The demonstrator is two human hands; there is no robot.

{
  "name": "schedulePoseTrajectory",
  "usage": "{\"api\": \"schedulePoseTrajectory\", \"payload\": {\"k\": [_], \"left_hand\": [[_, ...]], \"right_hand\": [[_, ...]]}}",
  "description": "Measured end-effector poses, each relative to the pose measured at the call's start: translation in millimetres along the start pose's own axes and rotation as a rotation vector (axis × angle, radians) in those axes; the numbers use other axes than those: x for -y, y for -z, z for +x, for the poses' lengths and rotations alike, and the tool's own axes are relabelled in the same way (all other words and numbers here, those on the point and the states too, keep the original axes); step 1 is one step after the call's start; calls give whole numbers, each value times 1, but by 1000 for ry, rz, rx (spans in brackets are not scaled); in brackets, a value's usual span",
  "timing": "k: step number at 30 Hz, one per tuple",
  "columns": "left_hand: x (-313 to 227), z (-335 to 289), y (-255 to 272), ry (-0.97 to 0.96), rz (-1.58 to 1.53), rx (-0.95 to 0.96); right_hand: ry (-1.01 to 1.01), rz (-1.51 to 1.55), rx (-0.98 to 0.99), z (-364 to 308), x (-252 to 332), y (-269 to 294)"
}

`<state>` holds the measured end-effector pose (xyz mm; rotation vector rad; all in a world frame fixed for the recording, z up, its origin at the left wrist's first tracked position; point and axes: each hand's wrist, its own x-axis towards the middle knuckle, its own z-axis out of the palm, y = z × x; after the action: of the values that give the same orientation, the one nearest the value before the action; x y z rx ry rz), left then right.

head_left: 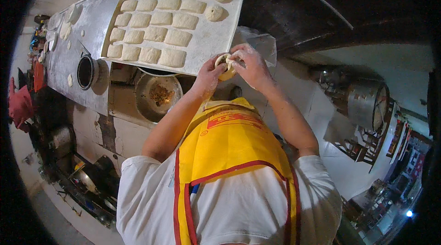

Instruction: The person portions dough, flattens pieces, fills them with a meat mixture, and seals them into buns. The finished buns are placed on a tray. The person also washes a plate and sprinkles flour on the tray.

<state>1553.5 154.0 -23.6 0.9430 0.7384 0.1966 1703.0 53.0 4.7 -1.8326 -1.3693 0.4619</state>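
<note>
Pinching the rim of an open dough cup [223,58], a person in a yellow apron [225,139] with red trim works at the near right corner of a pale tray [209,38]. The left hand [208,77] holds the cup from its left side, fingers curled narrow around it; the right hand [250,65] meets it from the other side, thumb and fingertips gathered close on its edge. From where I stand, I cannot tell whether the dough touches the tray. Five rows of dough pillows [161,18] reach the tray's left rim, and two round buns [213,13] sit toward the far right, leaving a floured stretch of tray between them and the hands. Below the near edge, a metal bowl [146,95] holds brown crumbly filling [161,94], just left of the left forearm. Farther left, a dark-mouthed pot [95,71] stands near the edge of a metal table [94,22].
</note>
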Motion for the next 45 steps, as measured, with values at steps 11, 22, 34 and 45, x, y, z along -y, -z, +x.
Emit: {"api": "schedulePoseTrajectory", "payload": {"k": [11, 22, 34, 45], "left_hand": [[-1, 10, 10, -89, -101, -42], [-9, 28, 11, -168, 43, 147], [-37, 29, -1, 48, -417, 118], [-34, 36, -9, -191, -262, 23]], "right_hand": [[-369, 417, 91, 15, -6, -9], [-266, 335, 88, 26, -11, 6], [-352, 542, 23, 39, -5, 24], [-169, 135, 97, 45, 1, 29]]}}
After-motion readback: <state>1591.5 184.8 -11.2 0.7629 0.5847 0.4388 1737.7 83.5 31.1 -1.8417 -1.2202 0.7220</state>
